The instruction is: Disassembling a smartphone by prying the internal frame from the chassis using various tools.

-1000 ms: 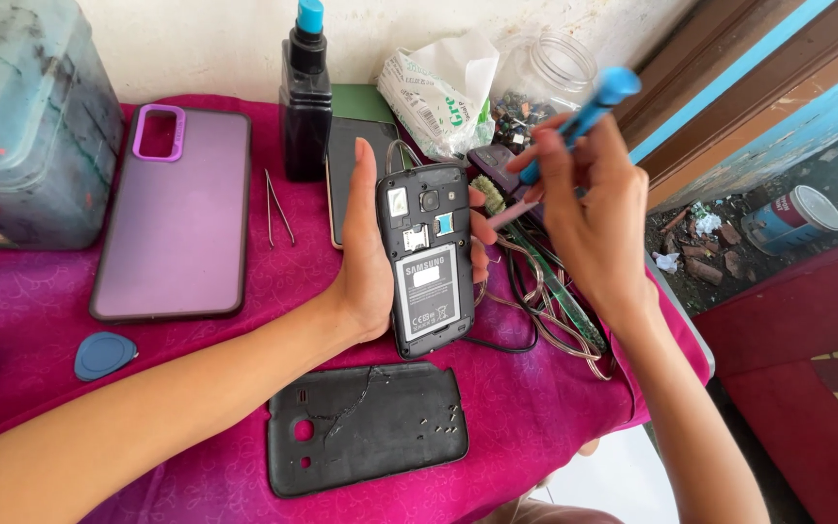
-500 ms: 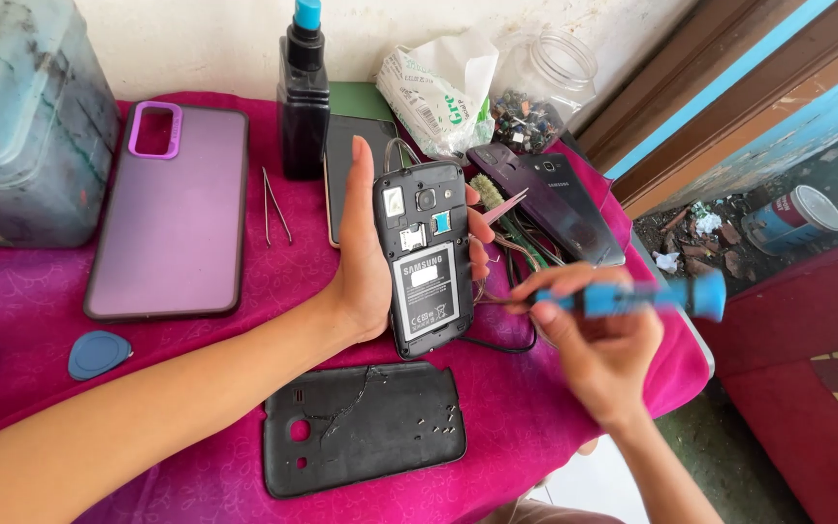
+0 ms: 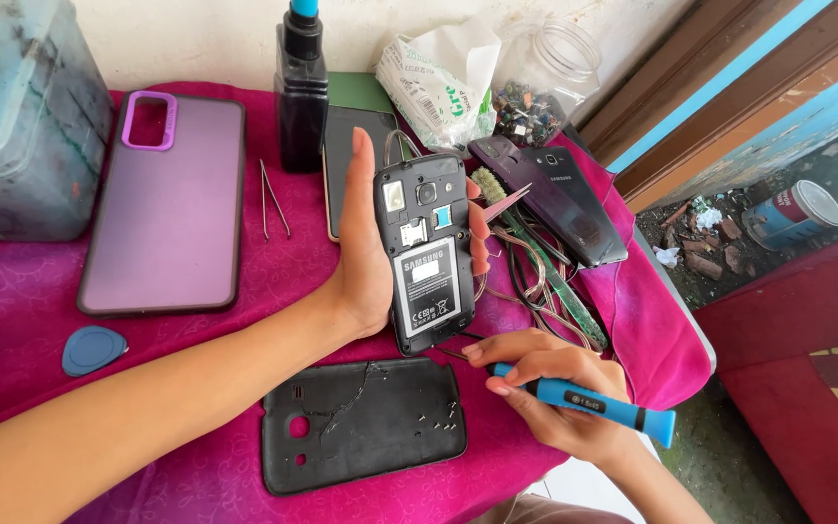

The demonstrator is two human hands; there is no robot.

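My left hand (image 3: 366, 262) grips an opened black phone (image 3: 426, 250) upright above the pink cloth, its back cover off and its battery showing. My right hand (image 3: 560, 393) holds a blue-handled screwdriver (image 3: 589, 401), its thin tip aimed at the phone's lower edge. The removed black back cover (image 3: 363, 422) lies flat just below the phone, with several tiny screws resting on it.
A purple phone case (image 3: 165, 206), tweezers (image 3: 272, 199), a dark bottle (image 3: 301, 92), a second dark phone (image 3: 560, 199), tangled cables (image 3: 535, 281), a glass jar (image 3: 540, 73) and a blue pick (image 3: 94, 347) lie on the pink cloth (image 3: 46, 301). A grey bin (image 3: 16, 116) stands far left.
My right hand has come down from above the far phones to the near edge of the cloth, turning the screwdriver so its tip points at the bottom of the held phone.
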